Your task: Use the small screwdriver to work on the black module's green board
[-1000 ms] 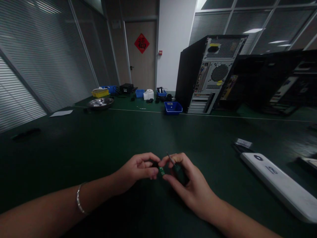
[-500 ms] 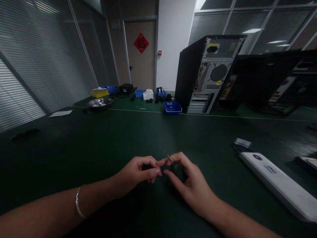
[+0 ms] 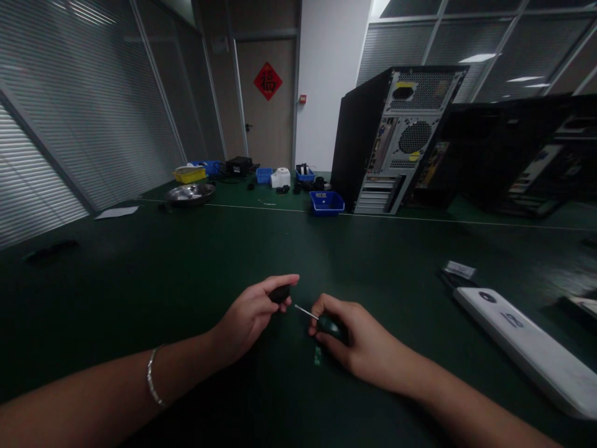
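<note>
Dark green matting covers the worktop (image 3: 140, 274), which fills most of the view under dim light, with slatted blinds on the glass wall to the left and a brown door bearing a red diamond sign (image 3: 267, 81) at the far end of the room. Toward the far right edge an open computer tower (image 3: 396, 137) stands upright with its rear panel showing, and a blue bin (image 3: 326, 203) sits just beside its base. Along the right edge lies a long white panel (image 3: 527, 348); near the far left corner rests a metal bowl (image 3: 190, 194). Close to the near edge, the left hand (image 3: 249, 317) pinches a small dark part (image 3: 280, 292) between thumb and fingers. Just right of it, the right hand (image 3: 361, 345) is closed around the green handle of a small screwdriver (image 3: 321, 322), whose thin shaft points at the dark part without touching it. A tiny green circuit piece (image 3: 318, 356) lies on the mat beside the right hand's fingers.
</note>
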Motion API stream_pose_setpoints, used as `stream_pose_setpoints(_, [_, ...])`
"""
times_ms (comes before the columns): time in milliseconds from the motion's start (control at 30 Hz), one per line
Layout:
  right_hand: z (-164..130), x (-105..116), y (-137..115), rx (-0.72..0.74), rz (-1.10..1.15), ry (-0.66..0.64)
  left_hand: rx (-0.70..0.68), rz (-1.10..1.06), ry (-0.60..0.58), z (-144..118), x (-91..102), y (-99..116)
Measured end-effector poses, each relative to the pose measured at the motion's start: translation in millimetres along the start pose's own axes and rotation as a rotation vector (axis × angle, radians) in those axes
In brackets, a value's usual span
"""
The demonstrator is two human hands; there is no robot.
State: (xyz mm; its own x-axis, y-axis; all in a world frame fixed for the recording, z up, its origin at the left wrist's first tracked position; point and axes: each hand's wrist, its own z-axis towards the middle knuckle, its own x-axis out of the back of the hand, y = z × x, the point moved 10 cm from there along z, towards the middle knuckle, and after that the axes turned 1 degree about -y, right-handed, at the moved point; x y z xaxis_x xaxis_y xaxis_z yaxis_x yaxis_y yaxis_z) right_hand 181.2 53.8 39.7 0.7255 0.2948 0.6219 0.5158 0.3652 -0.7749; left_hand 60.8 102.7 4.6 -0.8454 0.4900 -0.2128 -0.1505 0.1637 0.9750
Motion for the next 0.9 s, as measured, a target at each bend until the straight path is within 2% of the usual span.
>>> stream_pose_setpoints(267, [-7.7, -5.0, -9.5, -0.025, -0.129, -0.146, 0.016, -0.07, 0.065, 2.7, 3.4, -4.4])
stream_pose_setpoints(467, [-7.0, -8.2, -7.9, 0.002, -0.049, -0.141, -0.031, -0.081, 0.012, 2.4, -0.1, -3.7])
stream_pose_setpoints(567, [-4.1, -3.2, -7.5, 0.023, 0.053, -0.044, -0.044, -0.086, -0.017, 3.0, -2.3, -3.7])
stream_pose_setpoints(700, [-2.9, 11.5, -8.8, 0.053, 0.198, 0.173, -0.04, -0.113, -0.039, 2.7, -7.4, -4.7])
stream_pose_setpoints(800, [-5.4, 17.5, -8.4, 0.066, 0.274, 0.3, -0.009, -0.136, -0.124, -0.6, -20.1, -6.8])
stream_pose_setpoints(900, [-8.2, 18.0, -7.9, 0.075, 0.318, 0.372, -0.019, -0.145, -0.224, -6.6, -33.7, -3.9])
